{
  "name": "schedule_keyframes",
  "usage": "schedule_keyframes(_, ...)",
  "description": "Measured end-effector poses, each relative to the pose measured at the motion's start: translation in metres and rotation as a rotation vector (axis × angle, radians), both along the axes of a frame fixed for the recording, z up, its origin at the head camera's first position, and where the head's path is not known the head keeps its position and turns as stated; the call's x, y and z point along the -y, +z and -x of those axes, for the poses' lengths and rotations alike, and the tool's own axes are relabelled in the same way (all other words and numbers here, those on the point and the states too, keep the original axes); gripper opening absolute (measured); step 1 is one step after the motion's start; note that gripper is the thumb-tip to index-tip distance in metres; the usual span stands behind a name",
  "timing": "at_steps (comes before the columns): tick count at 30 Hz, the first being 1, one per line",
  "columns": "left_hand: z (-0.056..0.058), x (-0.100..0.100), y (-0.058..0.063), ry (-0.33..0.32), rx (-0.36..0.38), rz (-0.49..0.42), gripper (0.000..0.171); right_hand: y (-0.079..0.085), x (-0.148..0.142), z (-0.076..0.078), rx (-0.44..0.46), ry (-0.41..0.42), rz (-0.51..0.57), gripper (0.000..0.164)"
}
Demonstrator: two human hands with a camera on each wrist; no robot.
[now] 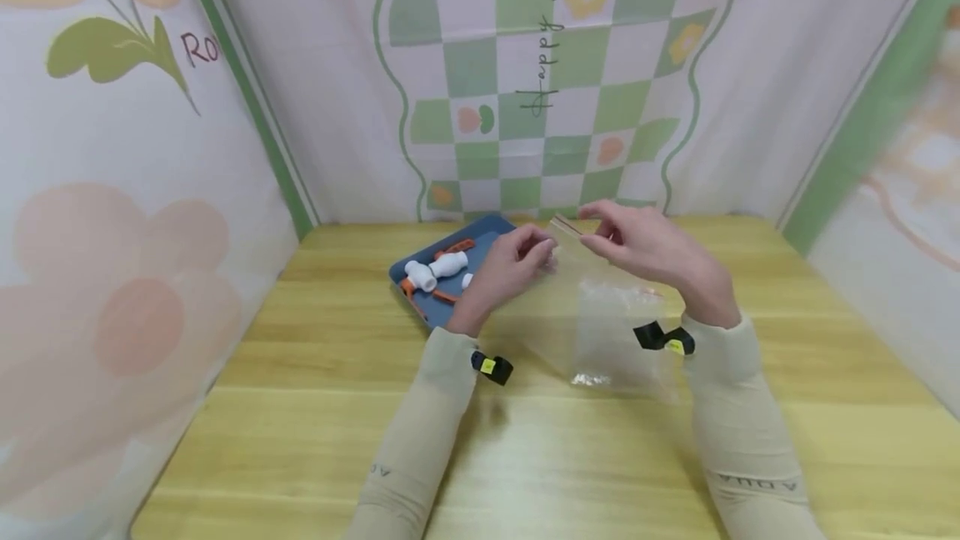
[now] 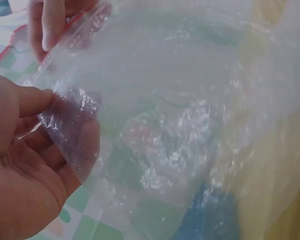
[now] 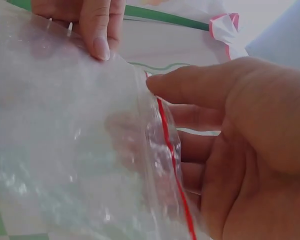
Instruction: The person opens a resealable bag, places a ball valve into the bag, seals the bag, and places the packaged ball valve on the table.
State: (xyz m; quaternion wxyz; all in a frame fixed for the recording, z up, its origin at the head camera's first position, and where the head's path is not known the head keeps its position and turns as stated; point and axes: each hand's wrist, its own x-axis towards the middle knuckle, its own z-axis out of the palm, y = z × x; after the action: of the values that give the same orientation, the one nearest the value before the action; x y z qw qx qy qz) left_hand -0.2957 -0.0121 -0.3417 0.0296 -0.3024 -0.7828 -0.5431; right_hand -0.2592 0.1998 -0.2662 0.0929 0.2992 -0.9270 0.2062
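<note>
A clear zip bag (image 1: pixel 618 332) with a red line along its mouth hangs between my hands above the table. With thumb and fingers my left hand (image 1: pixel 506 273) pinches its upper left edge; in the left wrist view, some fingers show through the film. My right hand (image 1: pixel 652 248) holds the bag near the end of the red line (image 3: pixel 167 135), thumb in front and the other fingers behind. A cloudier, crinkled patch shows in the lower part of the bag. Close beyond the left hand lies a blue tray (image 1: pixel 408 261), partly hidden by that hand.
In the tray lie white pipe-like pieces (image 1: pixel 422 276) with orange parts (image 1: pixel 456 248). Under everything is a wooden table (image 1: pixel 315 407). A checkered cloth (image 1: pixel 517 132) hangs behind it, and printed cloths (image 1: pixel 135 290) stand at both sides.
</note>
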Motion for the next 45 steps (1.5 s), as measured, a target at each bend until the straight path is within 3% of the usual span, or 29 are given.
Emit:
schedule_keyframes(3, -0.001, 0.006, 0.004, -0.021, 0.012, 0.006, 0.024, -0.001, -0.001, -0.001, 0.024, 0.003, -0.015, 0.025)
schedule_keyframes(11, -0.003, 0.020, 0.006, -0.089, 0.051, 0.036, 0.027, -0.008, 0.004, 0.000, 0.123, 0.142, -0.006, 0.016)
schedule_keyframes(19, -0.003, 0.022, 0.007, -0.129, -0.022, 0.049, 0.028, -0.008, 0.005, -0.004, 0.226, 0.205, 0.025, 0.012)
schedule_keyframes(23, -0.004, 0.023, 0.009, -0.108, -0.010, 0.042, 0.028, -0.009, 0.008, -0.004, 0.219, 0.232, 0.033, 0.013)
schedule_keyframes(26, -0.005, 0.021, 0.011, -0.043, -0.034, 0.041, 0.025, -0.010, 0.010, -0.003, 0.203, 0.228, 0.063, 0.015)
schedule_keyframes(29, -0.007, 0.019, 0.014, 0.049, -0.105, 0.004, 0.023, -0.010, 0.011, -0.001, 0.179, 0.219, 0.111, 0.017)
schedule_keyframes(34, -0.011, 0.016, 0.021, 0.170, -0.325, -0.055, 0.022, -0.009, 0.013, 0.000, 0.086, 0.221, 0.188, 0.016)
schedule_keyframes(41, -0.012, 0.010, 0.024, 0.319, -0.585, 0.055, 0.025, -0.006, 0.010, -0.001, 0.056, 0.215, 0.267, 0.009)
schedule_keyframes(45, -0.015, 0.005, 0.026, 0.407, -0.697, 0.053, 0.024, -0.005, 0.007, 0.000, 0.040, 0.204, 0.302, 0.007)
